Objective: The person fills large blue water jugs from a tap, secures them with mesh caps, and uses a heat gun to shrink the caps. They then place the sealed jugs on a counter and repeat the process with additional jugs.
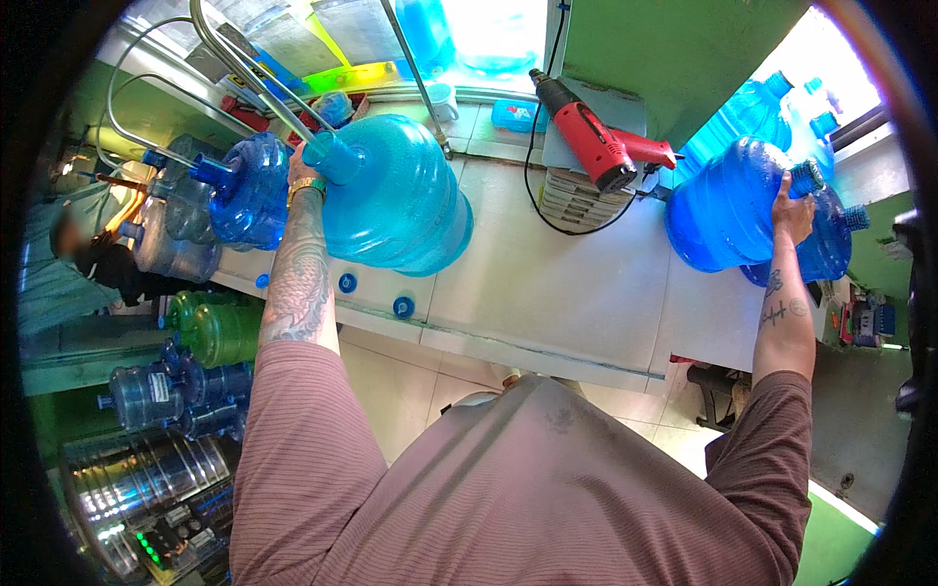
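Observation:
My left hand (304, 174) grips the neck of a large light-blue water jug (401, 200) that lies on its side on the white tiled counter (547, 293). My right hand (793, 213) rests on the shoulder of a darker blue jug (728, 210), also on its side at the counter's right end, with another blue jug (826, 244) behind it. A capped blue jug (249, 190) lies just left of my left hand.
A red heat gun (596, 142) with a black cord sits on a stand at the back. Small blue caps (404, 307) lie near the counter's front edge. Bent metal tubes (234, 68) arch at the back left. More jugs (210, 332) stand at left, near another person (68, 264).

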`<state>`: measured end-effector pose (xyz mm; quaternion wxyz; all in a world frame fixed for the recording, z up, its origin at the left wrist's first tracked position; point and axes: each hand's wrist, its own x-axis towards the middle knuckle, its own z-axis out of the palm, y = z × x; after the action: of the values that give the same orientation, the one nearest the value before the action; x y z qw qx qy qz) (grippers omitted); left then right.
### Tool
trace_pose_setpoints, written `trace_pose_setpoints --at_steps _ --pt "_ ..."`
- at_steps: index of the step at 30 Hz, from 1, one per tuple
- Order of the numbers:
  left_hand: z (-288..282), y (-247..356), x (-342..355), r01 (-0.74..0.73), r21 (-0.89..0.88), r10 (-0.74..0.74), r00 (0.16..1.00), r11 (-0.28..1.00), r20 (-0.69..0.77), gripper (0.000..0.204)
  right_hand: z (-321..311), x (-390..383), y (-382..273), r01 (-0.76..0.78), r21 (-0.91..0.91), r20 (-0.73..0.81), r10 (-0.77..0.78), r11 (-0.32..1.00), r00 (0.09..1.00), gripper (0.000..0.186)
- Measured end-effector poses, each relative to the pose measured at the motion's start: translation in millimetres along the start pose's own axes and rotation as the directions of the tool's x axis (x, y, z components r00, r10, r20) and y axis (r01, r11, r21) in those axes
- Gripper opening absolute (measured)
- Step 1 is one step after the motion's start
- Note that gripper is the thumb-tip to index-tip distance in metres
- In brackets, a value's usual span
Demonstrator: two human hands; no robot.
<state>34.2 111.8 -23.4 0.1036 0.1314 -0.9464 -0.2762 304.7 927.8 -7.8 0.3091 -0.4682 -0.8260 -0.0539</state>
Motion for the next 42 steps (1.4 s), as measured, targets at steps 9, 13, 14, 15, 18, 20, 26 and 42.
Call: trace_pose_setpoints --at_steps 9,13,14,15,18,20,26,42 --pt "-2 0 0 -0.018 0.035 0.018 1.000 0.999 0.010 0.053 0 -1 0 0.016 -0.005 -0.028 -0.016 1.000 0.999 0.093" --pt "1 -5 5 -0.062 0.043 0.061 0.998 0.997 0.033 0.054 0 0 0 0.006 -0.010 0.010 -0.006 1.000 1.000 0.094" --pt "1 -6 6 -0.058 0.040 0.057 0.998 0.998 0.031 0.054 0 0 0 0.004 -0.011 0.018 -0.004 1.000 1.000 0.094" --pt "1 -7 6 -0.044 0.039 0.042 0.999 0.998 0.035 0.054 -1 0 0 0.002 -0.010 0.014 -0.002 1.000 1.000 0.095" --pt "1 -6 6 -0.066 0.023 0.066 0.997 0.998 0.028 0.054 -3 -1 -1 -0.004 -0.003 0.007 0.004 1.000 1.000 0.095" --pt "-1 -4 3 -0.040 0.015 0.040 0.999 0.999 0.024 0.055 -4 -1 -2 -0.004 0.011 -0.007 0.004 1.000 1.000 0.096" --pt "1 -5 2 -0.007 -0.020 0.008 1.000 1.000 0.030 0.056 -5 -2 -3 -0.001 0.013 -0.004 0.001 1.000 1.000 0.097" --pt "9 -18 15 -0.003 -0.044 0.004 1.000 0.999 0.027 0.059 -2 -1 -1 0.001 0.000 0.003 -0.001 1.000 1.000 0.098"
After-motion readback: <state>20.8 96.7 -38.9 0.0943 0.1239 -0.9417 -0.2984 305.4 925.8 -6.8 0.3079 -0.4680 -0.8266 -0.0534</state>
